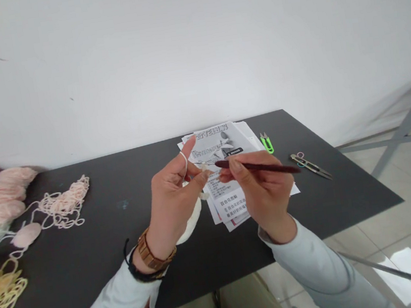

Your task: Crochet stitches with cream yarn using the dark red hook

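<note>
The right hand (265, 181) grips a brown-handled hook (274, 167); the left hand (175, 186) pinches, it seems, white yarn (185, 161), above printed sheets (231, 200) reading "百合花图解".

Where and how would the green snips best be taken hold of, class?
The green snips are probably best gripped by the handle, coming from the near side: its rounded end faces the viewer, while the metal blades point away, towards the wall.
</note>
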